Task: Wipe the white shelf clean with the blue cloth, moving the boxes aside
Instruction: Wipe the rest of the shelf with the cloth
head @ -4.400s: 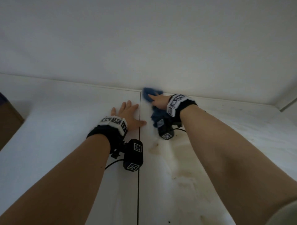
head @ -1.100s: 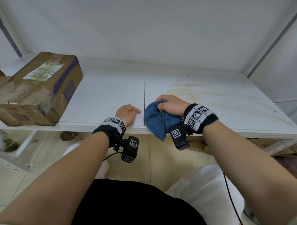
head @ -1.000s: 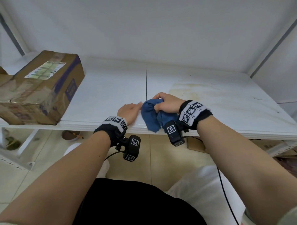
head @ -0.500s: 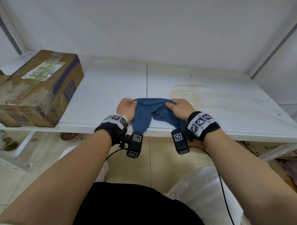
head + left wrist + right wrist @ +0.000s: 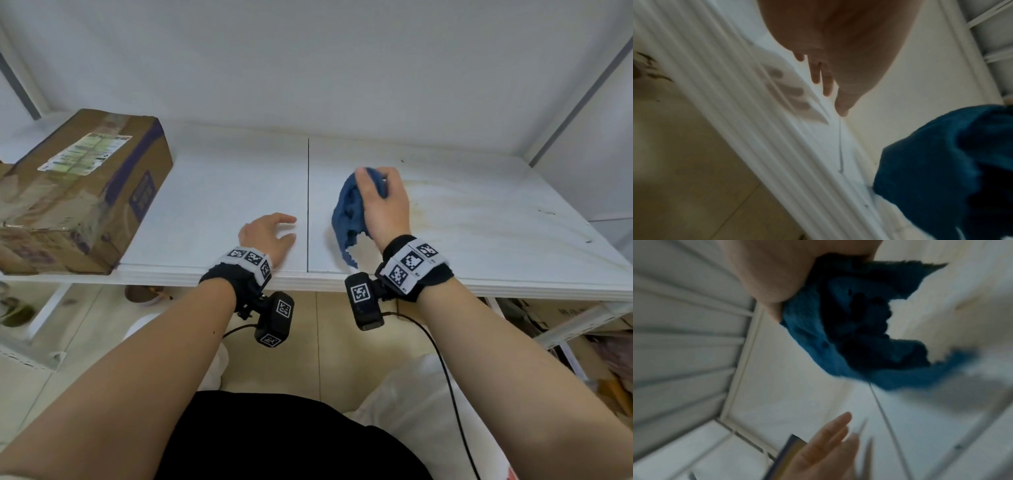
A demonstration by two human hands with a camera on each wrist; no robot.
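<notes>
The blue cloth [image 5: 347,212] hangs bunched from my right hand [image 5: 382,202], which grips it above the white shelf [image 5: 219,192], just right of the centre seam. The cloth's lower corner dangles near the shelf's front edge. The same cloth [image 5: 849,324] shows under the palm in the right wrist view, and as a dark blue mass, the cloth [image 5: 945,170], in the left wrist view. My left hand [image 5: 270,229] is over the shelf left of the seam, fingers relaxed and holding nothing. A taped cardboard box [image 5: 82,192] stands at the shelf's left end.
Brownish stains [image 5: 455,205] spread over the right half of the shelf. Grey uprights [image 5: 579,92] frame the back corners. Below the shelf lie a tiled floor and cardboard clutter [image 5: 555,315] at the lower right.
Half a second ago both hands held the cloth spread near the front edge. The left hand has let go, and the right hand has lifted the cloth up and toward the back right.
</notes>
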